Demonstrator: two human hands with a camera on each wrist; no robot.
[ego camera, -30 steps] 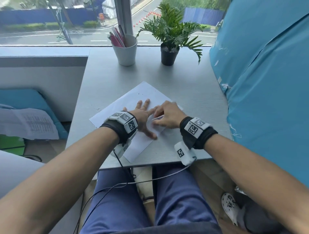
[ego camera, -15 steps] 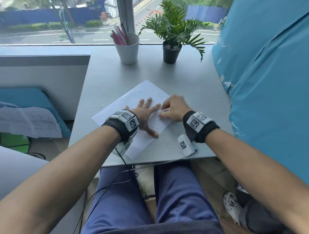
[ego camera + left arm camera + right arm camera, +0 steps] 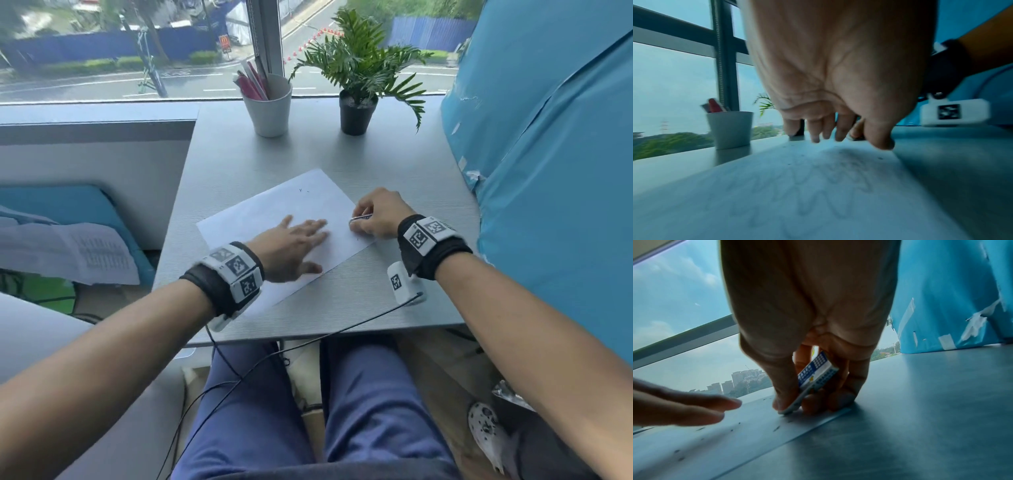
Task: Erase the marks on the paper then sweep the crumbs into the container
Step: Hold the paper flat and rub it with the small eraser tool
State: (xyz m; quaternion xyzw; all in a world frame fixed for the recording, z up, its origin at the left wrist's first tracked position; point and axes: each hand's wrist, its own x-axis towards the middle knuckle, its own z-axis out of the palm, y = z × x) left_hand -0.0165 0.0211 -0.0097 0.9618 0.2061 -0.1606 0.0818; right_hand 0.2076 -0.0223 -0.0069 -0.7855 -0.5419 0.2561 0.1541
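Over on the left the white cup (image 3: 270,106) of pens stands at the far side of the table (image 3: 342,150), well apart from the work; whether it is the container meant for the crumbs I cannot tell. Nearer, the sheet of paper (image 3: 274,209) lies askew, its long axis running from the near left up toward the far right. The left hand (image 3: 291,245) lies on it with fingers (image 3: 313,228) straight and slightly spread, pointing right, apparently holding it down. Faint wavy pencil marks (image 3: 812,186) show beneath that palm, so erasing looks unfinished. Dark crumbs (image 3: 735,426) speckle the paper between the two hands. At the right edge, the right hand (image 3: 380,214) pinches the eraser (image 3: 813,378) between thumb and curled fingers, its lower corner touching the paper. The remaining marks lie leftward of the eraser, under the left hand, so I'd guess that hand must shift first.
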